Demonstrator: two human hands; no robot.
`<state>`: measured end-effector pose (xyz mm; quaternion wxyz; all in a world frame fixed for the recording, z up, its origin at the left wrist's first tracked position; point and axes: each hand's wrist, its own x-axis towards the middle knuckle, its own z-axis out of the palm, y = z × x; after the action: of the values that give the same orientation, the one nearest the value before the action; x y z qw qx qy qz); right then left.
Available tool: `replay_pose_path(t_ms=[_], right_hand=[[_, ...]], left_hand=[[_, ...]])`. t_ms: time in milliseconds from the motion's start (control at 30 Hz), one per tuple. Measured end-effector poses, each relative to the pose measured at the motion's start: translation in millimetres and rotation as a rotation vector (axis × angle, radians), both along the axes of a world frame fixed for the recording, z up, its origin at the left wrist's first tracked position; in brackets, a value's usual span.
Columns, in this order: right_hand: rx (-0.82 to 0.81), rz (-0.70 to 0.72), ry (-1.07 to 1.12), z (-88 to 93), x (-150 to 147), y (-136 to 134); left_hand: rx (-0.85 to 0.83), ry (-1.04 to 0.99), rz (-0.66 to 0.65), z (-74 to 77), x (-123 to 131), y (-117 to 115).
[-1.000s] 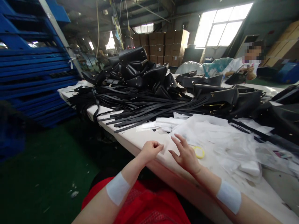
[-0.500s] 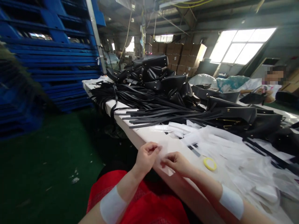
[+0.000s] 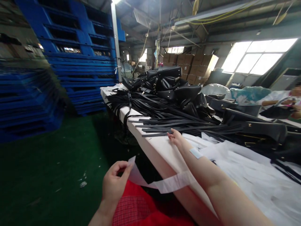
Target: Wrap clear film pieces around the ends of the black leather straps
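Observation:
My left hand [image 3: 115, 179] is closed in a pinch on one end of a thin, translucent white strip [image 3: 172, 183]. The strip sags over my lap, and its other end lies by the table edge under my right forearm. Farther forward, my right hand [image 3: 175, 137] reaches over the table to the nearest black straps [image 3: 154, 135], its fingers slightly apart at the closest one. Whether they touch that strap is hard to make out. The straps lie side by side in a long bundle, their cut ends toward the table's left edge.
Black bags [image 3: 164, 83] are heaped behind the straps. White sheets and strips [image 3: 242, 169] cover the right of the white table [image 3: 160, 147]. Blue pallets [image 3: 82, 69] stand stacked to the left on a green floor [image 3: 77, 157]. A person's arm [image 3: 272, 103] shows at far right.
My hands have parted. The left has drawn back down and left with the strip's end; the right has let the strip go and moved forward to the straps. The view has swung left.

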<state>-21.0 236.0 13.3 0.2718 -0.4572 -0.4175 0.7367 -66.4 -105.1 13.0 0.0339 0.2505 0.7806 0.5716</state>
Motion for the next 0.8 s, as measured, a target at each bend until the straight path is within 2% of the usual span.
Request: replay_pose_path(t_ms=[67,133,267,367,467,533,633,800], right_hand=[[0.017,0.028,-0.023,-0.5,-10,2],[0.059,0.085,-0.033,-2.8,-13,-3],[0.161,0.214,0.02,-12.0,2,-34],[0.227,0.31,0.086,-16.1,33,-66],[0.316,0.433,0.154,-12.6,74,-91],[0.398,0.494,0.203,-8.5,98,-99],[0.517,0.53,0.22,-7.5,124,-103],[0.63,0.674,0.137,-22.6,139,-110]], left_hand=[[0.0,-0.017,0.131,6.0,-11,-10],[-0.006,-0.065,0.122,8.2,-15,-14],[-0.015,-0.108,-0.112,0.5,-7,-2],[-0.06,0.106,-0.25,-7.7,5,16],[-0.149,0.304,-0.369,-10.1,16,34],[-0.197,0.271,-0.52,-8.5,24,46],[-0.215,0.108,-0.704,-4.7,41,63],[-0.13,0.022,-0.743,-1.6,69,80]])
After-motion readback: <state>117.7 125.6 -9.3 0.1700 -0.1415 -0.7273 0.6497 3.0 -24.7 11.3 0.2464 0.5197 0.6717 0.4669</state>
